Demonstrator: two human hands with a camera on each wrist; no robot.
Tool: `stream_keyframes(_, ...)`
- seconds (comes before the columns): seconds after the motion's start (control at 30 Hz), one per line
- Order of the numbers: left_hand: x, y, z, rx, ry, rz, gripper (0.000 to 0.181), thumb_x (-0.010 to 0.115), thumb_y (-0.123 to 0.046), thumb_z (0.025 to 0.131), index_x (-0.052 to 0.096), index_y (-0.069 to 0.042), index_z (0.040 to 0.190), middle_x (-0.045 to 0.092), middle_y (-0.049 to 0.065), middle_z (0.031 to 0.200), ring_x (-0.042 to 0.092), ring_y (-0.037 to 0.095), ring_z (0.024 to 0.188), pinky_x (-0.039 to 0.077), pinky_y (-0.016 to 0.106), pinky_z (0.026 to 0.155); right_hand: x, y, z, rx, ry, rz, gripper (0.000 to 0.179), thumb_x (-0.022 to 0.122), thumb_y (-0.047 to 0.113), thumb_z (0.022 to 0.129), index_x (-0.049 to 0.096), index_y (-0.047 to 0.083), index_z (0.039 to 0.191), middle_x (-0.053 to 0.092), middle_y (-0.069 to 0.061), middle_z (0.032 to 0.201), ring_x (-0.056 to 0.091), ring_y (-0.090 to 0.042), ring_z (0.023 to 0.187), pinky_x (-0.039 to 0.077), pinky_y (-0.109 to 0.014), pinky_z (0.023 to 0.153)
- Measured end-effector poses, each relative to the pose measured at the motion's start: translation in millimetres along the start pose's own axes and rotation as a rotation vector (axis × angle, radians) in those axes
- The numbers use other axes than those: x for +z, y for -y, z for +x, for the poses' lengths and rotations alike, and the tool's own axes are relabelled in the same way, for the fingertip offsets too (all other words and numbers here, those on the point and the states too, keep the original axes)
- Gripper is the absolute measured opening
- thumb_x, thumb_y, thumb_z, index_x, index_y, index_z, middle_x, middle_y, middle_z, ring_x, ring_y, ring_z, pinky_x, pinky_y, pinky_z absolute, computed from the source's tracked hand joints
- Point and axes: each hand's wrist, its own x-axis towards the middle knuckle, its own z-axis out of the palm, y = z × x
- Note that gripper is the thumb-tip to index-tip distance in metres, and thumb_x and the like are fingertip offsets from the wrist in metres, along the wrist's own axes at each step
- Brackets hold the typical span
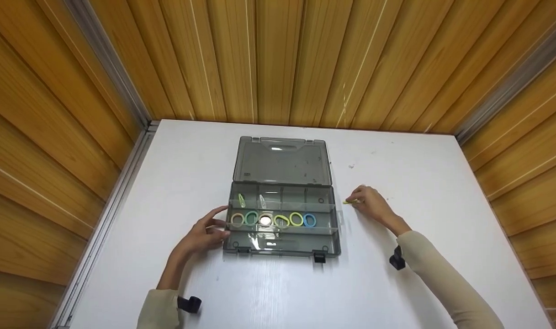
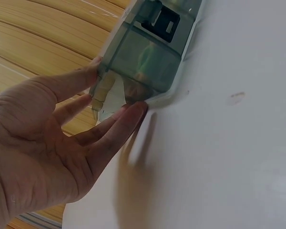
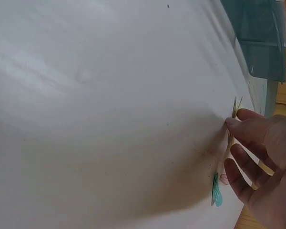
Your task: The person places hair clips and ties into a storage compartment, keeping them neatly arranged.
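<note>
A smoky clear compartment box lies on the table, its lid folded back. My left hand rests against the box's left side, thumb and fingers spread; the left wrist view shows its fingertips right at the box's corner. To the right of the box, my right hand pinches a yellow snap hair clip between thumb and index finger. In the back row lie a yellow-green hair clip and a white hair clip. The middle row has several coloured hair ties, among them a blue hair tie.
A teal hair clip lies on the white table near my right hand, with a pinkish item beside it. The box's front has two dark latches, one at the right. Wood-patterned walls enclose the table.
</note>
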Motion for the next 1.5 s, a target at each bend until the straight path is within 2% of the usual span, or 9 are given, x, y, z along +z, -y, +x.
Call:
stream_keyframes(0.3,0.5,4.3,0.8,-0.003,0.001,-0.004,0.076,0.074,-0.013,0.094,0.034,-0.015,0.159,0.059,0.031,0.133,0.069,0.030,0.110,0.059,0.037,0.085,-1,3,-5.2,-0.031,-0.038,-0.082,0.010,0.074,-0.005,0.087,0.080,-0.002,0.094,0.074,-0.016,0.090,0.067,-0.036,0.086,0.055,-0.050,0.080)
stream_keyframes(0.43,0.1,5.2,2.1,-0.008,0.005,-0.010,0.076,0.073,-0.013,0.095,0.033,-0.018,0.160,0.059,0.030,0.134,0.069,0.030,0.110,0.060,0.039,0.084,-2,7,-5.5,-0.041,-0.019,-0.146,0.012,0.073,-0.006,0.087,0.079,-0.003,0.097,0.074,-0.016,0.090,0.067,-0.035,0.086,0.056,-0.051,0.081)
stream_keyframes(0.6,0.2,3.9,4.1,-0.014,0.002,0.013,0.075,0.072,-0.014,0.096,0.033,-0.021,0.160,0.059,0.028,0.133,0.068,0.029,0.109,0.060,0.039,0.083,-5,10,-7.2,0.019,0.018,-0.161,0.017,0.070,-0.012,0.086,0.077,-0.005,0.100,0.074,-0.018,0.091,0.070,-0.036,0.087,0.058,-0.052,0.080)
stream_keyframes(0.77,1.0,2.3,3.7,-0.018,0.004,0.017,0.077,0.073,-0.014,0.095,0.033,-0.019,0.160,0.059,0.028,0.133,0.069,0.030,0.110,0.059,0.037,0.084,-9,12,-7.8,0.123,0.007,-0.087,0.020,0.066,-0.014,0.087,0.075,-0.008,0.104,0.075,-0.024,0.098,0.071,-0.040,0.092,0.058,-0.055,0.082)
stream_keyframes(0.9,0.6,0.8,1.7,-0.012,0.003,0.021,0.077,0.073,-0.014,0.095,0.033,-0.018,0.160,0.059,0.029,0.134,0.069,0.030,0.110,0.058,0.037,0.086,-13,19,-1.9,0.187,-0.087,0.006,0.021,0.063,-0.013,0.088,0.072,-0.012,0.107,0.073,-0.028,0.097,0.069,-0.042,0.089,0.057,-0.053,0.080)
stream_keyframes(1.0,0.2,0.0,0.3,-0.010,-0.002,0.024,0.076,0.073,-0.013,0.095,0.033,-0.017,0.160,0.059,0.030,0.133,0.069,0.030,0.109,0.059,0.038,0.086,-17,29,6.0,0.225,-0.147,0.075,0.022,0.064,-0.011,0.090,0.071,-0.012,0.110,0.073,-0.029,0.098,0.071,-0.043,0.089,0.059,-0.044,0.079)
stream_keyframes(1.1,0.0,0.4,-1.1,-0.015,-0.010,0.031,0.076,0.073,-0.013,0.095,0.034,-0.017,0.160,0.059,0.030,0.132,0.069,0.030,0.109,0.059,0.039,0.086,-18,43,15.4,0.226,-0.176,0.148,0.022,0.067,-0.008,0.091,0.072,-0.010,0.113,0.074,-0.027,0.099,0.073,-0.043,0.090,0.058,-0.026,0.075)
stream_keyframes(1.23,-0.2,1.0,-1.2,-0.017,-0.016,0.036,0.076,0.074,-0.015,0.095,0.035,-0.018,0.159,0.060,0.028,0.132,0.069,0.030,0.110,0.059,0.038,0.087,-15,64,25.7,0.201,-0.156,0.243,0.023,0.070,-0.006,0.090,0.073,-0.007,0.113,0.074,-0.026,0.100,0.073,-0.041,0.090,0.050,-0.011,0.068)
stream_keyframes(1.5,-0.4,1.5,0.2,0.003,-0.004,0.023,0.076,0.074,-0.018,0.095,0.034,-0.015,0.159,0.060,0.028,0.131,0.069,0.031,0.111,0.058,0.036,0.087,3,100,43.4,0.222,-0.046,0.341,0.024,0.071,0.001,0.092,0.074,-0.002,0.115,0.076,-0.021,0.105,0.073,-0.028,0.090,0.053,-0.013,0.068)
